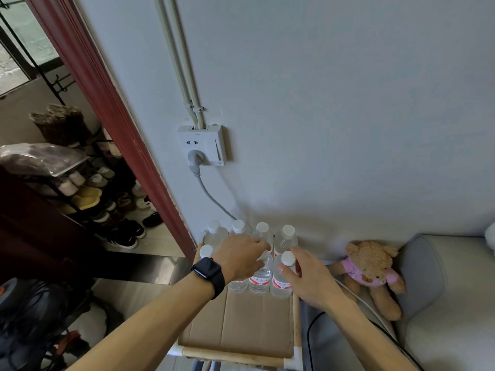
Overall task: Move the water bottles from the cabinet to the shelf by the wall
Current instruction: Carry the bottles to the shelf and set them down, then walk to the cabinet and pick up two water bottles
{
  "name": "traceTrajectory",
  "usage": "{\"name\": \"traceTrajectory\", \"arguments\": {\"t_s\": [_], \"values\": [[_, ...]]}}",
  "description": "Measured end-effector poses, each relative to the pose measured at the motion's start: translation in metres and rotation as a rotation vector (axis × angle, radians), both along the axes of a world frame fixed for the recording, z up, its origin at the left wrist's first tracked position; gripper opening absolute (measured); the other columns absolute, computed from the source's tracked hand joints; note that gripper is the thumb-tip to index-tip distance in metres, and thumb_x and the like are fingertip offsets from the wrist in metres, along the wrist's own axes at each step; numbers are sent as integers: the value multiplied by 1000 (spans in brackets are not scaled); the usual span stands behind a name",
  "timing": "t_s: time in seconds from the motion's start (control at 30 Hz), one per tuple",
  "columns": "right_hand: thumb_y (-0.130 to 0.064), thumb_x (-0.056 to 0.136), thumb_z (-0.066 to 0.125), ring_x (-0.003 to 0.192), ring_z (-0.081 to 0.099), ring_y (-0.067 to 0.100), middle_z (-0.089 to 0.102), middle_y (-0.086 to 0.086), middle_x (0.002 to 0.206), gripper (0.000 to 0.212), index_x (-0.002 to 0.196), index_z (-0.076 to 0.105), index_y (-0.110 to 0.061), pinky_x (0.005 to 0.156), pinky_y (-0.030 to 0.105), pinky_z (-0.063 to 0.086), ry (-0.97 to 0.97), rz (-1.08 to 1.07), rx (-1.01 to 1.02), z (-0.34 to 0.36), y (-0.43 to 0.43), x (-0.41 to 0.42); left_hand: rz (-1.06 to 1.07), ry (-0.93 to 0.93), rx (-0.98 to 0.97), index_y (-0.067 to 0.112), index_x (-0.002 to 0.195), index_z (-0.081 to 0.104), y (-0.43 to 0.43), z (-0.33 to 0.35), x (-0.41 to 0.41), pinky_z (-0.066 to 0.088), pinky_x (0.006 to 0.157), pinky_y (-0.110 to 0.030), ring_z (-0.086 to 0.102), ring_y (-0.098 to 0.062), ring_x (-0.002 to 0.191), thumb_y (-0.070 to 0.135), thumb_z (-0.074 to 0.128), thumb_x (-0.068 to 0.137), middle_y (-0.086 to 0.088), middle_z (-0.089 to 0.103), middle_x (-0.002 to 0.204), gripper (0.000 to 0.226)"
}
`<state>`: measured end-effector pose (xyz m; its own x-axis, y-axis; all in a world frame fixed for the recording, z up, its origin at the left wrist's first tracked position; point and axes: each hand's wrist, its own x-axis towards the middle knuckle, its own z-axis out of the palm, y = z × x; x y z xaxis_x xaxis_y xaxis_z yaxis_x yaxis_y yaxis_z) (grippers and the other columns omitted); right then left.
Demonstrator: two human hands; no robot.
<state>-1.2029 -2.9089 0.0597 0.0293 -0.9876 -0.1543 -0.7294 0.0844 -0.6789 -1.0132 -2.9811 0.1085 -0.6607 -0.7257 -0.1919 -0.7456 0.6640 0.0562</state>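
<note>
Both hands are down on the shelf [233, 356] by the wall, right among the water bottles. The right hand [308, 277] has thumb and fingers wrapped round the neck of the capped bottle [281, 284], just under its white cap. That bottle stands upright on the cardboard liner [241, 322], long axis vertical, cap pointing straight up.

The left hand [241, 257], black watch [207, 271] on its wrist, curls its fingers down over the top of the middle bottle [259, 281]. That one is upright too, red label showing below the palm, cap hidden under the fingers. The two bottles stand touching, side by side between the hands.

Another bottle [238, 284] stands under the left palm, and one more cap [206, 250] peeks out just left of that hand. Beyond the fingertips a back row of bottles [286, 238] stands against the wall, four white caps all pointing up.

Right of the right hand, a teddy bear [371, 266] in a pink top sits on the sofa [450, 303].
</note>
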Motion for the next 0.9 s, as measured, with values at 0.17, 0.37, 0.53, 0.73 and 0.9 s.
{"name": "traceTrajectory", "arguments": {"t_s": [0.17, 0.37, 0.53, 0.73, 0.9], "values": [[-46, 93, 57, 92, 53, 6, 52, -11, 111, 35, 124, 44, -35, 83, 23, 45, 21, 23, 34, 5, 1, -2, 1, -5, 7, 26, 137, 48, 1, 1, 1, 51, 88, -38, 59, -24, 109, 39, 54, 98, 1, 62, 125, 42], [-53, 81, 69, 89, 58, 3, 56, -19, 104, 66, 135, 35, -38, 74, 19, 46, -87, -12, 45, 13, 5, -12, 39, 56, -45, 30, 147, 34, 9, 4, 2, 39, 105, -38, 48, -23, 126, 35, 54, 97, 1, 53, 139, 54], [-43, 81, 73, 74, 61, 9, 59, -12, 90, 64, 134, 36, -42, 70, 27, 53, -95, 26, -38, 20, 8, -29, 214, 190, -113, 36, 147, 35, 25, 4, 15, 31, 113, -36, 38, -15, 135, 42, 52, 94, 8, 44, 146, 55], [-31, 82, 74, 70, 63, 8, 62, -19, 89, 39, 110, 54, -49, 63, 16, 47, -129, 304, -131, 41, 10, -11, 589, 219, -129, 39, 143, 35, 93, 1, 69, 40, 108, -37, 42, -14, 132, 42, 53, 93, 8, 42, 146, 54], [-34, 91, 65, 83, 64, 0, 66, -18, 93, 17, 107, 66, -40, 73, 12, 48, -32, 751, -63, 66, 18, 64, 938, 158, -73, 35, 144, 38, 177, 5, 136, 38, 108, -36, 43, -16, 130, 45, 46, 96, 8, 41, 146, 50]]}}
